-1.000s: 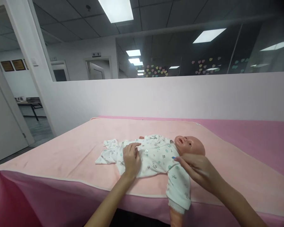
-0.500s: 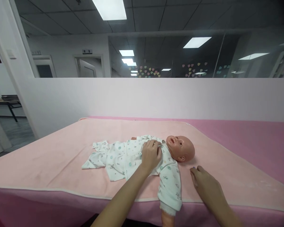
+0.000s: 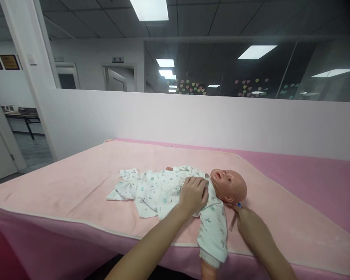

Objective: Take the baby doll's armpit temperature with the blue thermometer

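Observation:
A baby doll (image 3: 230, 186) lies on its back, head to the right, in a white printed shirt (image 3: 163, 194) and trousers of the same pattern (image 3: 122, 190). My left hand (image 3: 194, 194) rests on the chest near the neckline, its fingers curled on the shirt front; the fingertips are partly hidden. Beside the head, my right hand (image 3: 252, 225) pinches a thin clear stick (image 3: 232, 222) with a blue end, much like a glass thermometer. The stick slants down toward the near shirt sleeve (image 3: 212, 229), apart from it.
A peach blanket (image 3: 84, 175) spreads under the doll over a pink cover (image 3: 303, 173). The doll's near arm (image 3: 208, 270) hangs past the table's front edge. A low white wall (image 3: 175, 120) with glass above stands behind.
My right hand has turned and come closer to the doll's head, bringing the clear stick into sight. The left hand stays on the chest. The whole view has shifted slightly.

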`<state>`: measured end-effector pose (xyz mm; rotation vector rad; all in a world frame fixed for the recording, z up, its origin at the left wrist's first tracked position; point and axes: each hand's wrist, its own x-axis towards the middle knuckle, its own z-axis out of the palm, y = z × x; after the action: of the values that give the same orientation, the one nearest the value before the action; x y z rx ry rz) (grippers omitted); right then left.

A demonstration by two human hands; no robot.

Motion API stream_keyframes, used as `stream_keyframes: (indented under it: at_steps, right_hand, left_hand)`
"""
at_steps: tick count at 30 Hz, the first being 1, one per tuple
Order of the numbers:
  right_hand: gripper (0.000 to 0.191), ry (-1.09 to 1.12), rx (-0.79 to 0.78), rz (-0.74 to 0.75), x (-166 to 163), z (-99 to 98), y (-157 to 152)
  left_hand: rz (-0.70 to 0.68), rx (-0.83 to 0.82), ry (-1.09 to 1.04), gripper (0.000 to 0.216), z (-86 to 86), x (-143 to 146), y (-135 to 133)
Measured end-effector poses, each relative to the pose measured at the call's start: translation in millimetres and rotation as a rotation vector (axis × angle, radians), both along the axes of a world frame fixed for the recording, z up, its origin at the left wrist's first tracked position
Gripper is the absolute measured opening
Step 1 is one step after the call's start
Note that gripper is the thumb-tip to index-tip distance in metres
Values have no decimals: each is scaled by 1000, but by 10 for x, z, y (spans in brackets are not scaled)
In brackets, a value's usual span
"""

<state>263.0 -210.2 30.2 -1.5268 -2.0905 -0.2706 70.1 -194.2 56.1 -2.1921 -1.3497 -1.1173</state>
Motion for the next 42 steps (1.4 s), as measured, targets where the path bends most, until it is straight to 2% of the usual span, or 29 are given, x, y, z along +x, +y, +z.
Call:
stream_keyframes:
  at_steps: [5, 9, 11, 15, 19, 24, 30, 36, 42]
  right_hand:
    - [18, 44, 23, 71, -132, 267, 120]
    - [20, 94, 75, 134, -553, 527, 330]
    - [23, 221, 139, 231, -820, 585, 461]
    - [26, 578, 123, 393, -1179, 497, 706]
    - [26, 803, 25, 457, -1192, 329, 755]
    - [26, 822, 85, 497, -1095, 235, 612]
    - [27, 845, 145, 474, -1063, 200, 537]
    - [31, 882, 257, 550, -1046, 216, 498]
    - [28, 819, 291, 593, -1045, 241, 471]
  left_hand:
    - [-12, 7, 9, 19, -22, 11, 9]
    - [117, -42, -112, 21, -27, 31, 56]
    - [169, -64, -140, 19, -33, 30, 87]
    - [188, -90, -141, 19, -53, 2, 132]
    - [166, -88, -163, 18, -72, -13, 138]
    - [122, -43, -188, 13, -92, -17, 121]
    - [114, 65, -226, 14, -85, -28, 96]
    - [30, 198, -123, 23, -64, -35, 37]
    - [16, 138, -96, 18, 52, -140, -39]
